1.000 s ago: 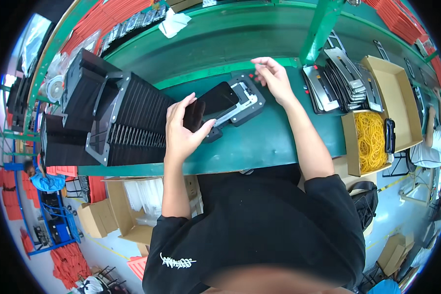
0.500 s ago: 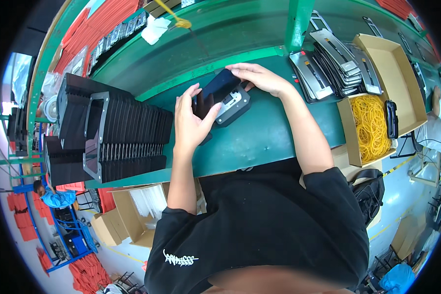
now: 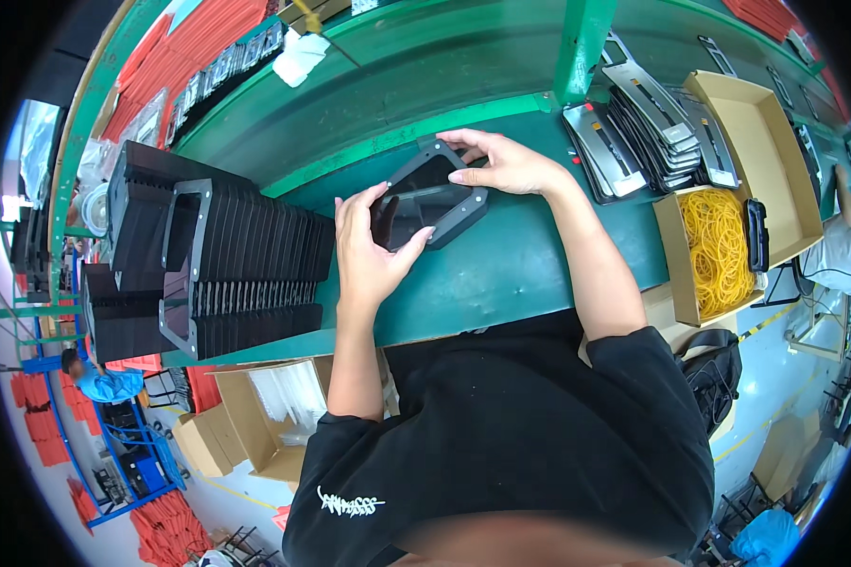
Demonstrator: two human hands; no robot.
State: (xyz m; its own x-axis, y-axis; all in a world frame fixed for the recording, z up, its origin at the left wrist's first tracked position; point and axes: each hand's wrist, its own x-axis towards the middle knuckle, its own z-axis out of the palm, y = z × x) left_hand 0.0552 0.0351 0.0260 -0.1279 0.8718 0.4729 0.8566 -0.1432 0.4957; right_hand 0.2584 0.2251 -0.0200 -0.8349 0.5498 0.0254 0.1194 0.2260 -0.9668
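Observation:
Between my hands is a black rectangular frame with bright round spots at its corners. A dark glossy panel lies within its rim, reflecting light. My left hand grips the near left end, thumb on the front edge and fingers along the far side. At the far right end, my right hand holds on with its thumb over the panel and its fingers behind the rim. What lies under the panel is hidden.
Left on the green bench stand stacked black frames. On the right are piled flat metal-backed panels and a cardboard box of yellow rubber bands. A green post rises behind; an open carton sits below the bench.
The dark panel, tilted above the frame before, now lies down inside it and covers the silvery part. My right hand has shifted slightly, bringing its thumb onto the panel.

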